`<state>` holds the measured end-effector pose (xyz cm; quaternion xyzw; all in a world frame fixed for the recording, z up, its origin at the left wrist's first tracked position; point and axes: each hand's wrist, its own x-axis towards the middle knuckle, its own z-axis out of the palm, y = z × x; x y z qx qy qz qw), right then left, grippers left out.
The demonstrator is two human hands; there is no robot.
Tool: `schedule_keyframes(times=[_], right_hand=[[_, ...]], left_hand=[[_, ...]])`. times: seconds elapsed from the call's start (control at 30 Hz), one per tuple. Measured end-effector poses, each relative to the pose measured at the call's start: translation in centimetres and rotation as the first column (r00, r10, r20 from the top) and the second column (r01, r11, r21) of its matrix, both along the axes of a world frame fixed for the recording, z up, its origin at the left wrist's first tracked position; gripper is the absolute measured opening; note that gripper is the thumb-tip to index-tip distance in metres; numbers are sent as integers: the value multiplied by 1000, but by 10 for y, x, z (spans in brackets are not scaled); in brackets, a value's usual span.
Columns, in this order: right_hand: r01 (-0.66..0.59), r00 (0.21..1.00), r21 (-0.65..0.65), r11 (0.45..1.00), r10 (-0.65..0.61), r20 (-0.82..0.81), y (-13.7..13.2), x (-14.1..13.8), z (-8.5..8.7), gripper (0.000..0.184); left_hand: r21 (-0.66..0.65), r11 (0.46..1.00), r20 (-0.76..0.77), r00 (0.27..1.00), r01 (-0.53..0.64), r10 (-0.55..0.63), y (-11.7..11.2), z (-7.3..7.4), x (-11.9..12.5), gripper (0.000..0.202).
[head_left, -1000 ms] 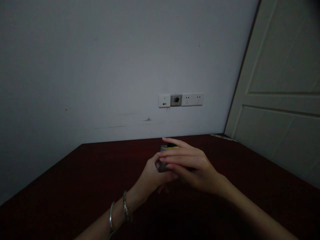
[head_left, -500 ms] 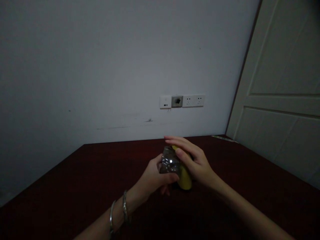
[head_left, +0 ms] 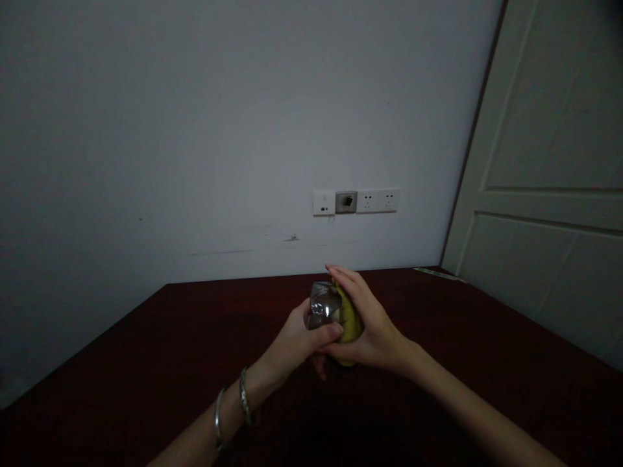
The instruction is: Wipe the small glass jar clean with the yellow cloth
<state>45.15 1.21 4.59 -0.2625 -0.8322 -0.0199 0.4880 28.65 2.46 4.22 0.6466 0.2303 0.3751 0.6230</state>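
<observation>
A clear, shiny glass (head_left: 325,306) lies tilted between my hands above the dark red table. My left hand (head_left: 305,334) is wrapped round its near left side, thumb across the front. Against the right side of the glass sits a yellow cloth (head_left: 349,320), bunched and folded. My right hand (head_left: 377,324) presses this cloth to the glass, its fingers over the far top and its thumb underneath. The fingers partly hide the cloth and the lower part of the glass. Dim light leaves the glass's exact shape unclear.
The dark red table (head_left: 233,324) runs back to a pale wall (head_left: 243,130). White sockets (head_left: 377,201) and a grey wall plate (head_left: 346,202) are set low on it. A panelled door (head_left: 549,162) stands at right, near a thin printed strip (head_left: 438,274).
My right hand has turned round the cloth; its thumb moved from the top to below. The cloth now covers more of the glass's right side. The left hand keeps its hold.
</observation>
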Motion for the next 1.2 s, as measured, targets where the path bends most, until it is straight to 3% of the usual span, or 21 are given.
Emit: schedule_keyframes(times=[0.17,0.23,0.33,0.43,0.53,0.7,0.9,1.07,1.13,1.2], right_hand=[[-33,992,-44,998,27,-126,0,-3,-2,100],[-66,971,-132,989,34,-235,-2,-6,0,100],[-204,906,-336,919,48,-420,-5,-10,3,99],[-311,861,-466,829,38,-507,-10,-12,8,99],[-298,867,-541,786,-15,-499,-15,-13,15,100],[-210,914,-630,747,-79,-398,-17,-13,21,103],[-225,952,-668,710,15,-305,-16,-4,21,98],[-209,969,-681,702,53,-243,-19,-2,19,109],[-229,962,-641,733,73,-262,-20,-4,17,106],[-233,959,-547,804,97,-266,-21,-5,13,90]], left_hand=[[53,990,-115,986,131,-124,11,7,-16,92],[84,979,-152,973,186,-172,14,12,-24,94],[179,970,-250,961,166,-118,15,16,-29,95],[284,954,-294,956,96,-8,13,15,-26,97],[356,934,-234,971,38,50,11,11,-20,102],[361,932,-98,992,-35,76,11,6,-17,118],[374,922,-96,984,-101,147,9,5,-15,103],[405,901,-74,977,-152,198,9,3,-13,102],[399,903,-51,979,-162,199,9,2,-12,100],[391,907,-35,981,-160,188,10,0,-11,97]])
